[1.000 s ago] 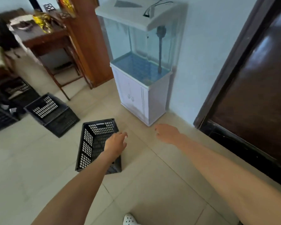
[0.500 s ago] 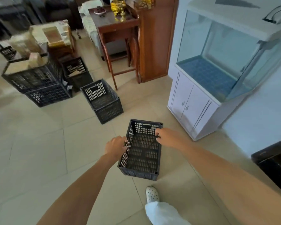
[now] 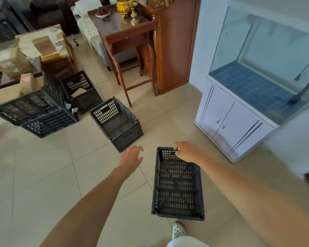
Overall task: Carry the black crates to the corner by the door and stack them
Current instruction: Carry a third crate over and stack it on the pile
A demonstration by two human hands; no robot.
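Where the view begins, at 6 o'clock, a white perforated shoe (image 3: pixel 178 229) stands on the pale tiled floor (image 3: pixel 43 175), its toe just short of the near edge of an empty black crate (image 3: pixel 177 184). That crate sits flat on the tiles, long side running away from the person, with bare floor along its left wall and a strip of tile on its right. The right hand (image 3: pixel 186 151) lies over the crate's far rim at the handle slot, fingers curled down on it; whether they close fully round the edge cannot be told. The left hand (image 3: pixel 130 157) hangs in the air to the crate's left, at 11 o'clock from it, fingers spread and touching nothing.

Just beyond the left hand, a second black crate (image 3: pixel 117 122) rests apart on the floor, turned at an angle, empty. At 2 o'clock a white cabinet (image 3: pixel 228 122) carries a glass fish tank (image 3: pixel 268 56), and open tile separates it from the near crate. At 10 o'clock, stacked black crates (image 3: pixel 34 113) hold cardboard boxes (image 3: pixel 12 63), with another crate (image 3: pixel 80 91) behind them. A broad stretch of floor at 8 o'clock lies open. Farther off at 12 o'clock, a dark wooden table (image 3: pixel 121 31) bears brass vessels (image 3: pixel 125 6) beside a wooden cabinet (image 3: pixel 175 45).
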